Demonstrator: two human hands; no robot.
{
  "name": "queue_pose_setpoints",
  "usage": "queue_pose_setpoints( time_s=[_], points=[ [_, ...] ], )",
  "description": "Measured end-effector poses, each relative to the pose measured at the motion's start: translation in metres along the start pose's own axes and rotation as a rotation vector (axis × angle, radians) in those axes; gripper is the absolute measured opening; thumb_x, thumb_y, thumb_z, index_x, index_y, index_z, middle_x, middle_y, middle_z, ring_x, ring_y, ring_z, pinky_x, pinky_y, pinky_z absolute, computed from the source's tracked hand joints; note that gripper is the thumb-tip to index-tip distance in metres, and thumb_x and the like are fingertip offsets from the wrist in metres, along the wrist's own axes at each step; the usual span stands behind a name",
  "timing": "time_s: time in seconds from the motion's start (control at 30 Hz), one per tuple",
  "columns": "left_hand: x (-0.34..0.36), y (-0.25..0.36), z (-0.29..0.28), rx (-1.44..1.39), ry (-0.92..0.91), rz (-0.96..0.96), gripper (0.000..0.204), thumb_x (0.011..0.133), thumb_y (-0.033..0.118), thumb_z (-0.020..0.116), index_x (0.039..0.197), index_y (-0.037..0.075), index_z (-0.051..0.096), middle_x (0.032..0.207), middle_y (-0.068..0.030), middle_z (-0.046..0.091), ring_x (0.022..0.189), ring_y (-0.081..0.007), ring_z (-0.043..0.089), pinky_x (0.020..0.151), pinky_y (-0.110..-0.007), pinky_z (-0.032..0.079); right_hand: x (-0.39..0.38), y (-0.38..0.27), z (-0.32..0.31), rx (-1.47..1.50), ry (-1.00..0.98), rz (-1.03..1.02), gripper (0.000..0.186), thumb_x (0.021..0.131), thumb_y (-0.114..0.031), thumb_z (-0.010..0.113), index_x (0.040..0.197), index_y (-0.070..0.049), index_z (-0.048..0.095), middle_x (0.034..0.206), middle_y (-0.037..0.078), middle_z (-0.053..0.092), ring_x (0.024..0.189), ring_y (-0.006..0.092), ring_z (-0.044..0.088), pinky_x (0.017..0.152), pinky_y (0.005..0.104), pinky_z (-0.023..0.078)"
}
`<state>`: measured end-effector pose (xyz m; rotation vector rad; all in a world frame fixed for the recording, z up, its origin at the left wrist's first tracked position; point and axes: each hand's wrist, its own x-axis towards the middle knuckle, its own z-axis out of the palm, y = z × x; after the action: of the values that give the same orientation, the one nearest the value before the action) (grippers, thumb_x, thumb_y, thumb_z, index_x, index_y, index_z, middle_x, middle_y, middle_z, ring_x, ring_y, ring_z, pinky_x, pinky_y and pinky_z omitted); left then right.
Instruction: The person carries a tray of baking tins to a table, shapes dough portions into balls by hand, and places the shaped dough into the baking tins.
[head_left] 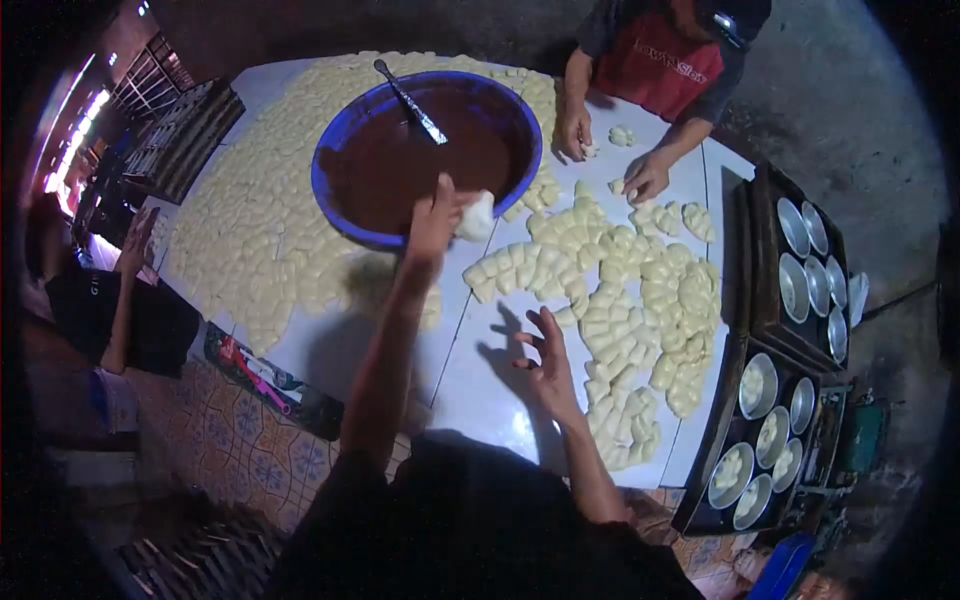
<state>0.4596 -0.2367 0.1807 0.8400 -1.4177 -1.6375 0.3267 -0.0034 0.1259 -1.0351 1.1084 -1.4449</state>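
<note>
White lump (475, 216), one, material not clear: held at the thumb side of the left hand (432, 222), above the near right edge of the basin. Well to the far left of the right hand (548, 368).

Left hand: extended over the near rim, fingers toward the far side, closed about the lump; exact grip partly hidden.

Right hand: raised over the table (455, 370), fingers spread and slightly curled, holding nothing; dark band on one finger. Nearest items, dough pieces of the right-hand group, just beside it.

Basin (318, 190), one, round, blue, holding a dark brown mass (375, 165). Stands toward the far side of the table, dough on its left.

Utensil (404, 96), one, dark handle, shiny blade, lying slantwise from the basin's far rim inward.

Left-hand dough (240, 220): broad spread of small pale pieces, close-set, covering the left and far left of the table.

Right-hand dough (625, 330): pale pieces in rows and clusters, right of the basin.

Co-worker (655, 60), dark and red shirt, at the far right of the table; one hand (575, 135) and the other hand (650, 178) at small dough pieces.

Second person (130, 315), dark clothing, at the left edge.

Near tray (690, 515), dark, right side, with round metal tins (760, 385), several holding pale pieces.

Far tray (765, 300), dark, beyond it, with similar tins.

Floor (240, 430): patterned tile, near left.
</note>
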Motion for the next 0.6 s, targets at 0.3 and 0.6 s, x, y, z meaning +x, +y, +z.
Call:
queue_pose_setpoints(
  time_s=[0.3, 0.6],
  points=[
    [0.067, -0.034, -0.030, 1.037, -0.120, -0.319, 0.089, 0.090, 0.070, 0.015, 0.099, -0.002, 0.067, 0.096, -0.0178, 0.068, 0.096, -0.0277, 0.062, 0.086, -0.038, 0.044, 0.007, 0.031, 0.001, 0.067, 0.144, 0.030, 0.084, 0.083, -0.032, 0.070, 0.145, -0.001, 0.022, 0.136, 0.011, 0.040, 0.111, 0.0180, 0.049, 0.087, 0.0304, 0.046],
    [-0.112, -0.029, 0.088, -0.439, 0.178, -0.400, 0.038, 0.095, 0.023, 0.051, 0.123, -0.002, 0.056, 0.107, -0.0096, 0.062, 0.091, -0.0176, 0.060, 0.083, -0.030, 0.046, 0.019, 0.030, -0.008, 0.783, 0.320, 0.273, 0.025, 0.093, -0.011, 0.055, 0.110, 0.007, 0.058, 0.097, 0.012, 0.063, 0.081, 0.0158, 0.061, 0.070, 0.0244, 0.051]
  ],
)
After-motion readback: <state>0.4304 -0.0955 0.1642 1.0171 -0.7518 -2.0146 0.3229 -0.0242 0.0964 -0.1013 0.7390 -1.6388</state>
